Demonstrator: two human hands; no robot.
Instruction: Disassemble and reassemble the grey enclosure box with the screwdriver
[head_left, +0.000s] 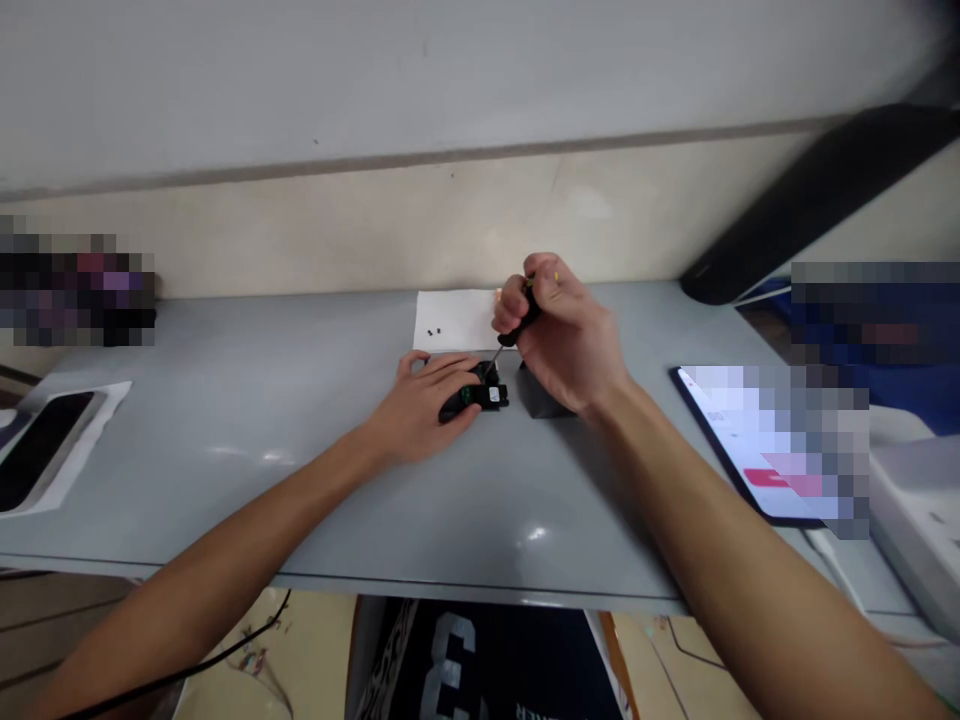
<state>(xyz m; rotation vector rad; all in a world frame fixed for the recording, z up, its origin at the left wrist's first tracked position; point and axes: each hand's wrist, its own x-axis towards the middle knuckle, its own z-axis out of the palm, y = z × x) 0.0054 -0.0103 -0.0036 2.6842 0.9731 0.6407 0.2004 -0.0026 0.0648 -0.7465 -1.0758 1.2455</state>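
Observation:
My right hand (570,330) is closed around the handle of a screwdriver (521,328), dark with yellow marks. The screwdriver slants down to the left, its metal tip inside a small opened black device (491,395) that shows green circuit board and a white sticker. Fingers and thumb of my left hand (431,405) wrap round the device and hold it against the table; they hide its left part, so its exact kind does not show. A dark grey flat-sided piece (547,398) lies under my right wrist. Behind the device, tiny dark screws (433,332) lie on white paper (457,312).
The grey table (300,510) meets a wall at the back. At the right lie a lit tablet (735,440), a white box (922,510) and a white cable (832,560). A black phone (49,445) rests on paper at the left. A thick black post (810,200) leans at the back right.

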